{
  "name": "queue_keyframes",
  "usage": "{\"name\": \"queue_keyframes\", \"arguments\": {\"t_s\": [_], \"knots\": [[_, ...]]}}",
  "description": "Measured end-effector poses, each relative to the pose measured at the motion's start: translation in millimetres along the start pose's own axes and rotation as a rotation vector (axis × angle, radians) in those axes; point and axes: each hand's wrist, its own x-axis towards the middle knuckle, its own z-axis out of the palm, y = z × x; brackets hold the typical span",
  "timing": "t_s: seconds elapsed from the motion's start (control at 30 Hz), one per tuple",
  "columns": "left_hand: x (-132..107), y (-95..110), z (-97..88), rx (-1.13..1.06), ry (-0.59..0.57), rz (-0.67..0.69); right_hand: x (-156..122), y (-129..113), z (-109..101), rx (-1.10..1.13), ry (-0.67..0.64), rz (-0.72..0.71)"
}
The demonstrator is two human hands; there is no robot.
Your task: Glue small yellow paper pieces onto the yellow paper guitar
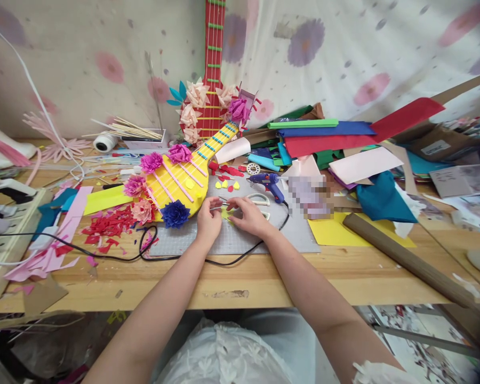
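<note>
My left hand (209, 220) is closed in a pinch over the grey cutting mat (300, 234); a thin, shiny sliver shows at its fingertips, too small to name. My right hand (248, 215) faces it, fingers curled and bent inward, with what they hold hidden. Bits of yellow paper lie below and between the fingertips. Just left of my left hand leans a yellow paper guitar (180, 186) with pink, peach and dark blue paper flowers. Small yellow petals (224, 185) rest on the mat beyond my hands. White-handled scissors (260, 199) lie by my right hand.
A blue glue gun (269, 185) lies right of the petals, its black cord (240, 260) looping across the mat's front. Red paper scraps (108, 226) and a power strip (18, 240) are left. A red guitar (213, 58) stands behind; coloured paper and a brown roll (404, 256) lie right.
</note>
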Motion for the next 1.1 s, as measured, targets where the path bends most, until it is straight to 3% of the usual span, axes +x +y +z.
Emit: {"name": "queue_keyframes", "arguments": {"t_s": [0.33, 0.57, 0.73, 0.87, 1.0, 1.1], "knots": [[0, 1, 0.6, 0.014, 0.01, 0.004, 2, -2, 10, -0.109, 0.039, 0.002], [-2, 2, 1.5, 0.023, 0.005, 0.002, 2, -1, 9, 0.04, 0.188, 0.155], [-2, 6, 6.1, -0.152, -0.081, -0.097, 3, -3, 8, 0.206, 0.267, 0.229], [0, 8, 9.2, -0.26, -0.062, -0.206, 5, -6, 9, 0.281, 0.302, 0.246], [3, 12, 8.8, -0.318, 0.002, -0.297, 6, 1, -2, 0.232, 0.32, 0.241], [4, 16, 8.0, -0.349, 0.021, -0.329, 1, 16, -28, 0.212, 0.286, 0.295]]}}
